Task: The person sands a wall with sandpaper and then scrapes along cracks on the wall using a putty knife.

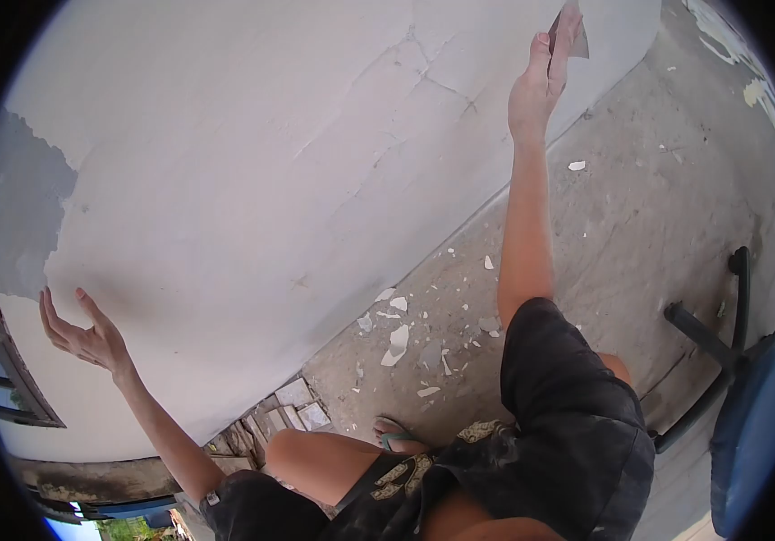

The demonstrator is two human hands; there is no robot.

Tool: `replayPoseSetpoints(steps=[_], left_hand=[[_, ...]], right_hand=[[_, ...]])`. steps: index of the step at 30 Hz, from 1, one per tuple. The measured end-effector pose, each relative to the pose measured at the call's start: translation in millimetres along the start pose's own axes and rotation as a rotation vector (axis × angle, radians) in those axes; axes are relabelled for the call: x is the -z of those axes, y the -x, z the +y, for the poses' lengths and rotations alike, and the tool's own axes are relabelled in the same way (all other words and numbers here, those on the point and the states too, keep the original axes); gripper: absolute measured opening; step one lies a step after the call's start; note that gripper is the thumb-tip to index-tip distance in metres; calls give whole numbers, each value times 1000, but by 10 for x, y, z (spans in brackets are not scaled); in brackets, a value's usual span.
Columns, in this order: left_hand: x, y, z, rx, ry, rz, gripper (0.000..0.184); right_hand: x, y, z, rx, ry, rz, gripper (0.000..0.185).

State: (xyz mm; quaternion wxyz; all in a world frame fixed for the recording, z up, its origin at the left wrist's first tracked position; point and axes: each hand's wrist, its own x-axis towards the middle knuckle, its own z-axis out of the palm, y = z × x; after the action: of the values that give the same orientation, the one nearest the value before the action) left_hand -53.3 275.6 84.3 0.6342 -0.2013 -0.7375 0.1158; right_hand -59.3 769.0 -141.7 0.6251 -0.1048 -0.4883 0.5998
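Right hand (536, 95) gripping a thin, flat, grey-brown sheet (583, 41); left hand (90, 338) empty

Grip of the right hand is firm in appearance, thumb on one side of the sheet and fingers on the other; the sheet's material cannot be determined. The right hand is extended well forward beside a broad, off-white painted wall (225, 198). Contact between sheet and wall cannot be confirmed.

The left hand is raised, fingers spread and loosely curved, holding nothing. Just beyond its fingertips is a ragged-edged, dull grey patch (27, 194) on the wall; whether the fingertips touch the surface cannot be told.

Fine, branching cracks (423, 70) mark the wall to the left of the right hand. Lower than the right hand, irregular white flakes (396, 344) lie scattered over a grey concrete floor (622, 198). Pale, flat, square tiles (295, 394) lie between the left hand and those flakes. A blue chair with black legs (770, 397) stands to the right of the right hand, nearer the wearer.
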Motion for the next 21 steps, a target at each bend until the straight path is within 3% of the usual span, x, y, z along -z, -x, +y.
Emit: replayPoseSetpoints(steps=[1,3,6,9,10,12,14,17,21], left_hand=[[-58,6,-222,31,-32,28,55],[-184,45,-512,85,-97,90,61],[-357,129,-650,78,-89,76,66],[-406,104,-644,46,-73,115,65],[-429,118,-614,42,-63,116,65],[-447,140,-643,37,-62,106,65],[-391,124,-577,52,-63,90,66],[-430,161,-715,61,-52,99,69],[-410,172,-615,70,-51,82,73]], right_hand=[[-58,-208,239,107,232,86,54],[-21,-529,1080,208,509,33,53],[-168,-507,1281,214,616,-61,56],[-240,-358,908,72,418,-47,55],[-422,-145,944,198,534,86,58],[-713,716,544,326,439,-203,62],[-792,1844,647,585,430,-533,62],[-531,1515,918,851,453,-562,58],[-452,-38,814,171,324,-74,56]])
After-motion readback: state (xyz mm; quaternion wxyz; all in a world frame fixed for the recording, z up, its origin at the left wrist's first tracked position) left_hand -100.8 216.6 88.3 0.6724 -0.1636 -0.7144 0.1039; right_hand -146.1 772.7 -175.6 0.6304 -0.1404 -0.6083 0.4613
